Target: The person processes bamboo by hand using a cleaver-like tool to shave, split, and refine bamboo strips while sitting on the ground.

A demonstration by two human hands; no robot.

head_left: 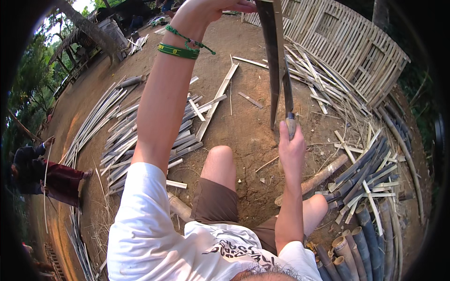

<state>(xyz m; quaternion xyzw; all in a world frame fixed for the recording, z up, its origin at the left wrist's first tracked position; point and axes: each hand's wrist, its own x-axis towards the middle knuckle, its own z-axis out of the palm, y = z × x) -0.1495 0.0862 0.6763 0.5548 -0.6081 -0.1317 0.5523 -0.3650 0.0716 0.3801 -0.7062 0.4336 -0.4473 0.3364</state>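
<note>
My right hand (pixel 292 150) is closed round the wooden handle of a long knife (pixel 288 91), whose dark blade points up. The blade stands against a long split bamboo piece (pixel 270 61), dark on one face and pale along its edge. That bamboo piece is upright before me, its lower end just left of the knife handle. Raised at the top edge, my left hand (pixel 218 6) holds the upper part of the bamboo; most of its fingers are cut off by the picture. Green bands circle my left wrist.
Split bamboo strips (pixel 136 136) lie piled at left. Another dark pile (pixel 361 168) lies at right, above upright bamboo poles (pixel 347 253). A bamboo log (pixel 318 178) lies by my right knee. A slatted bamboo panel (pixel 342 42) stands far right. Another person (pixel 51 175) is at far left.
</note>
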